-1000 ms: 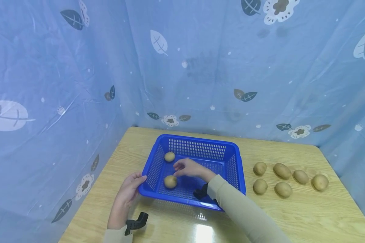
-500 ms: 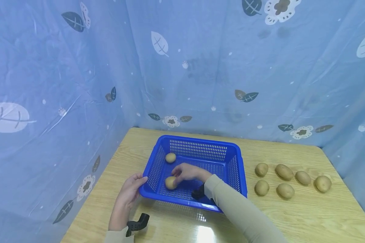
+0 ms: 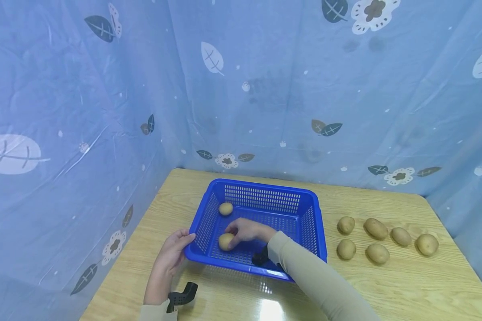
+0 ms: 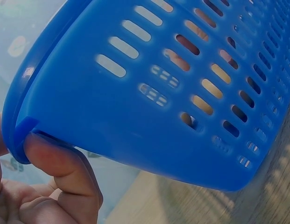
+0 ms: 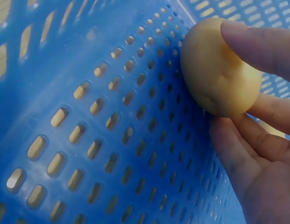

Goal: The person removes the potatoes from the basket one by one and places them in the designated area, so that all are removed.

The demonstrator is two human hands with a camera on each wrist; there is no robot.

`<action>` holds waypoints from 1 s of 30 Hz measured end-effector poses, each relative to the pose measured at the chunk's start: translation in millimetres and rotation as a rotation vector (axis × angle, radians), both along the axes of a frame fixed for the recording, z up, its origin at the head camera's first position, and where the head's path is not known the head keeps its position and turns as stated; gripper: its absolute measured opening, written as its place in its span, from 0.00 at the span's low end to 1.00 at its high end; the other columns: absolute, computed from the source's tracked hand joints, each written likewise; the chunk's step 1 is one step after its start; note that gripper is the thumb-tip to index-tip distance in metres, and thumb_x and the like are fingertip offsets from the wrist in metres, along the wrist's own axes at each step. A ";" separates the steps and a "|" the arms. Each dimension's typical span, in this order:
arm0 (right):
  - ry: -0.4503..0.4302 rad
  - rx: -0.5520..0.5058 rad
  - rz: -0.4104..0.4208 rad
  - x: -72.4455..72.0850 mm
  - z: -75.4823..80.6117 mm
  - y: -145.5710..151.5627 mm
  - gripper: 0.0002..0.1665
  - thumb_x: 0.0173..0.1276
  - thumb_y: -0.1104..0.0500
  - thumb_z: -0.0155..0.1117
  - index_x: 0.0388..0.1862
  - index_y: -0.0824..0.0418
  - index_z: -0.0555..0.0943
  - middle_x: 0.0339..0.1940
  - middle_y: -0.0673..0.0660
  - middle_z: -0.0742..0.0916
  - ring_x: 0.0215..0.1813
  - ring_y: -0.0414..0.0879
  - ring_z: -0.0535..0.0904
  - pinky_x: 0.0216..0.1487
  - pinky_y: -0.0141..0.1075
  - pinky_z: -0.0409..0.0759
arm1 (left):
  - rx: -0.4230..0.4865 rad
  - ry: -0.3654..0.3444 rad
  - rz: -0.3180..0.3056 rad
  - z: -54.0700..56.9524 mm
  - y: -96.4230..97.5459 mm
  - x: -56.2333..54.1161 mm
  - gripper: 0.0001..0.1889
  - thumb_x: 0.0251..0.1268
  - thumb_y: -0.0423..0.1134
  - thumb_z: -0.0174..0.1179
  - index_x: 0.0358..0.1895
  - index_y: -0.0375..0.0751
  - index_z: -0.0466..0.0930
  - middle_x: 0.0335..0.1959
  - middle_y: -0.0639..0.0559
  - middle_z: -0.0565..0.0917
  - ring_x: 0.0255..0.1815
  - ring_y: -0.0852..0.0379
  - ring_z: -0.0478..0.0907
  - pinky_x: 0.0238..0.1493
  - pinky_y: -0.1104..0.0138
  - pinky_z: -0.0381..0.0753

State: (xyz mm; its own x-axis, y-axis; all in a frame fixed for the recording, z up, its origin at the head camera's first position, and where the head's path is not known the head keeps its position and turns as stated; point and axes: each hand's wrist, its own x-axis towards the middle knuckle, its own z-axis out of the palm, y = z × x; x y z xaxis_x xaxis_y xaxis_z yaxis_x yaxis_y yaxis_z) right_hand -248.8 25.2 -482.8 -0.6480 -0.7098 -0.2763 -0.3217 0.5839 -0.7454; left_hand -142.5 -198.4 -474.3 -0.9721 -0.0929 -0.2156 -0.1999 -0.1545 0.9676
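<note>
A blue perforated plastic basket [image 3: 261, 183] stands on the wooden table. My left hand [image 3: 173, 250] grips its near left corner, thumb over the rim and fingers curled beneath it, as the left wrist view shows on the basket wall [image 4: 130, 116]. Inside the basket, my right hand [image 3: 247, 232] holds a round yellowish potato [image 5: 219, 70] between thumb and fingers, close over the basket floor. Another potato [image 3: 226, 208] lies farther back along the basket's left side. In the right wrist view the thumb [image 5: 257, 46] presses the potato's upper side.
Several potatoes lie in two loose rows on the table right of the basket, among them an oblong one [image 3: 376, 228] and a round one at the far right [image 3: 427, 244]. Blue patterned curtains [image 3: 265, 89] hang behind and left of the wooden table [image 3: 417, 285].
My right hand has moved slightly down and left onto the nearer potato, its fingers closing round it. The left hand stays on the basket's corner. The view has shifted slightly.
</note>
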 end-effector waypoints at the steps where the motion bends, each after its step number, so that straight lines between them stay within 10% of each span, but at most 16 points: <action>1: 0.009 0.002 0.004 0.6 0.3 -0.6 0.27 0.50 0.58 0.74 0.51 0.62 0.81 0.44 0.54 0.86 0.48 0.47 0.81 0.54 0.39 0.76 | 0.002 0.001 0.001 0.1 -0.1 0.1 0.12 0.67 0.30 0.52 0.46 0.25 0.65 0.36 0.43 0.80 0.36 0.53 0.82 0.35 0.67 0.83; 30: 0.152 0.059 0.098 2.7 4.1 -4.9 0.22 0.50 0.56 0.74 0.45 0.61 0.83 0.34 0.48 0.86 0.37 0.37 0.77 0.43 0.29 0.74 | -0.002 -0.019 -0.003 1.0 1.0 0.9 0.12 0.67 0.31 0.52 0.48 0.26 0.65 0.36 0.44 0.80 0.36 0.53 0.82 0.36 0.67 0.83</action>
State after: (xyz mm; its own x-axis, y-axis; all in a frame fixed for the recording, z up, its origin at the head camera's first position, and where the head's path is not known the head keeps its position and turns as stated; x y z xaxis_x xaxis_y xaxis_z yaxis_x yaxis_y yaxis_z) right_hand -246.1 20.3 -478.7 -0.6139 -0.7570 -0.2237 -0.4856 0.5856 -0.6490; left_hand -141.6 -197.4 -473.3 -0.9681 -0.0902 -0.2340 -0.2188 -0.1521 0.9639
